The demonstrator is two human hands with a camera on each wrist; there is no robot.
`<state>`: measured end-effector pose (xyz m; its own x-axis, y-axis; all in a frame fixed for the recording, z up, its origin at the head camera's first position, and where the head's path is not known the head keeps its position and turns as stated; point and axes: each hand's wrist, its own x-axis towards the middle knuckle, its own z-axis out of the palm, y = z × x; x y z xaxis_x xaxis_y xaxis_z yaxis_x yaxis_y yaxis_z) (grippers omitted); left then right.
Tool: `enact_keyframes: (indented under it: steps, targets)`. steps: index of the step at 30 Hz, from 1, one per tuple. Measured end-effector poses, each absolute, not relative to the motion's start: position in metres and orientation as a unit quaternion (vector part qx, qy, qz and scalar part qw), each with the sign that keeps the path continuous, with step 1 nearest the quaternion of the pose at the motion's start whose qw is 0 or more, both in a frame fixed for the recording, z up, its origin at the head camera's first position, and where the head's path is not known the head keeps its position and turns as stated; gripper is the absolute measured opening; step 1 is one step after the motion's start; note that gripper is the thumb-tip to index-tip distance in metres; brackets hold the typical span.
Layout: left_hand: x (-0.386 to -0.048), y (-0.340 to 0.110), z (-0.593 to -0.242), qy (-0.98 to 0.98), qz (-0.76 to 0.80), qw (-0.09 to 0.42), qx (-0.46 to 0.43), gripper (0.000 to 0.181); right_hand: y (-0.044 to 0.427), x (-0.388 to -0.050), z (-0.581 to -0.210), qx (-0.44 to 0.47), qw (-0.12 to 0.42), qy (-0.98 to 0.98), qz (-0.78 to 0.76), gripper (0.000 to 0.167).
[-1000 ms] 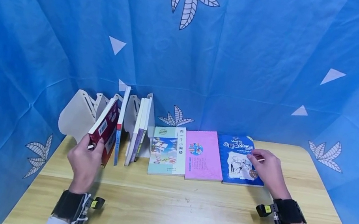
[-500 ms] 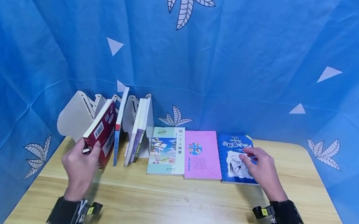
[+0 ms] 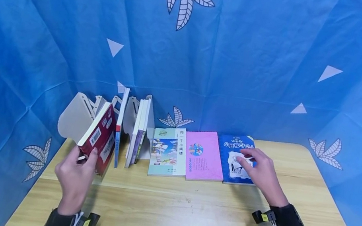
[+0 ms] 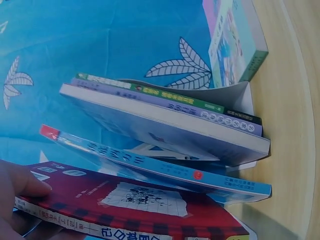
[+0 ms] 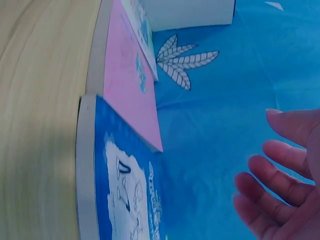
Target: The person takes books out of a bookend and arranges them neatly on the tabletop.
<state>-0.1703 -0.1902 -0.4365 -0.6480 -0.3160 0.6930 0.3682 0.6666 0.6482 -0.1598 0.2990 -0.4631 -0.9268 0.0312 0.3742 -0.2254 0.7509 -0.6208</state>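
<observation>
1. Left hand: grasping. My left hand (image 3: 74,177) grips the red book (image 3: 101,137) at its near upper corner, thumb on the red cover and fingers partly hidden behind it.
2. Red book position: tilted, at the left side of the desk (image 3: 180,220), in front of the white rack (image 3: 76,115). Contact between its lower edge and the desk cannot be confirmed.
3. Right hand: released. My right hand (image 3: 261,171) hovers over the blue book (image 3: 229,168), fingers loosely bent, thumb apart from the fingertips.
4. Blue book position: flat on the desk, at the right end of a row. The pink book (image 3: 205,157) lies beside it, then the green-and-white book (image 3: 168,155).
5. Rack contents: the thin blue-spined book (image 3: 116,149) stands just right of the red book; three upright books (image 3: 139,134) stand together farther right.
6. Background: blue cloth (image 3: 253,33) printed with white leaves and triangles.
</observation>
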Motion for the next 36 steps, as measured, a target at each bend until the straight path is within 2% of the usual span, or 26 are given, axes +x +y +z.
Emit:
enact_keyframes:
  steps: [20,30,36]
  targets:
    - [-0.139,-0.187,-0.411,-0.824,-0.396,0.404,-0.02,0.036,0.27,-0.148,-0.45,0.079,0.161,-0.922,0.342,0.043]
    - [-0.123,-0.185,-0.402,-0.813,-0.414,0.41,-0.011,0.037,0.265,-0.144,-0.448,0.085,0.159,-0.921,0.344,0.044]
    - [-0.113,-0.184,-0.398,-0.801,-0.414,0.432,-0.019,0.039,0.262,-0.143,-0.445,0.093,0.165,-0.919,0.346,0.044]
